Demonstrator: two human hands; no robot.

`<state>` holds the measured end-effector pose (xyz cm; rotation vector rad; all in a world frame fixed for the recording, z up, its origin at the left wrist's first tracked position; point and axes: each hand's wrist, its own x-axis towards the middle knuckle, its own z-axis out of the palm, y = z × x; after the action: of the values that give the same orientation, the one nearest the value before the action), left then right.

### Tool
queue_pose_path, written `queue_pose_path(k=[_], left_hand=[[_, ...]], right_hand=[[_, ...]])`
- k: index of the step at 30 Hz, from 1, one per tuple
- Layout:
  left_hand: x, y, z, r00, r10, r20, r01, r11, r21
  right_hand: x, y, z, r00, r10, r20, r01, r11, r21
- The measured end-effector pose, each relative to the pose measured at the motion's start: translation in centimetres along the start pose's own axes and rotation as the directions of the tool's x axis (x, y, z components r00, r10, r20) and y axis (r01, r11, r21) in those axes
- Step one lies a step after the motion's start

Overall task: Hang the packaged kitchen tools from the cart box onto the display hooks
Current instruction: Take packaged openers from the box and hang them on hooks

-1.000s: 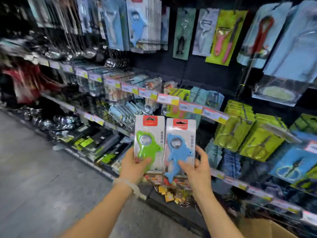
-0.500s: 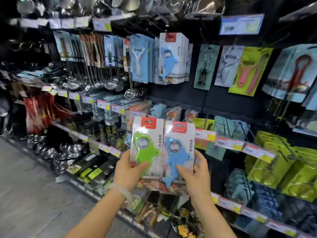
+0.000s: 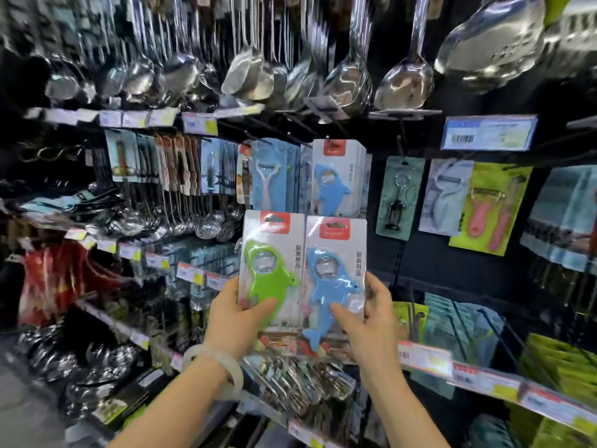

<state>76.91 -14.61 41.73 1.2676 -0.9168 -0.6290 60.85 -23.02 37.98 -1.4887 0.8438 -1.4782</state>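
Observation:
I hold two carded packs side by side in front of the display. My left hand point(image 3: 237, 313) grips the lower part of the green dolphin-shaped opener pack point(image 3: 269, 270), thumb on its front. My right hand point(image 3: 368, 318) grips the blue dolphin opener pack point(image 3: 334, 273) the same way. Each card has a red top label with a hang slot. Just above them, a stack of matching blue dolphin packs point(image 3: 336, 179) hangs on a display hook point(image 3: 328, 139). The cart box is out of view.
Steel ladles and spoons point(image 3: 349, 76) hang overhead. Peeler packs point(image 3: 268, 176) hang left of the dolphin stack; a corkscrew pack point(image 3: 399, 195) and pink peeler pack point(image 3: 487, 208) hang right. Price-tag rails point(image 3: 426, 357) edge the lower shelves, and the aisle floor lies at lower left.
Both hands have raised the two packs up toward the hanging blue dolphin stack, and my view has tilted upward, bringing the ladle row into sight. The grips are unchanged.

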Motion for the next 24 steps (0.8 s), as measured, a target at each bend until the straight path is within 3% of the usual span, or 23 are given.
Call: queue_pose_path(k=[11, 24], left_hand=[[9.6, 0.2, 2.3, 0.992, 0.128, 0.005, -0.127, 0.99, -0.053], [16.7, 1.1, 3.3, 0.988, 0.156, -0.01, -0.156, 0.977, -0.147]], right_hand=[[8.7, -0.3, 1.9, 0.992, -0.115, -0.05, 0.115, 0.993, -0.008], [15.9, -5.7, 4.9, 0.956, -0.291, -0.046, 0.288, 0.956, -0.059]])
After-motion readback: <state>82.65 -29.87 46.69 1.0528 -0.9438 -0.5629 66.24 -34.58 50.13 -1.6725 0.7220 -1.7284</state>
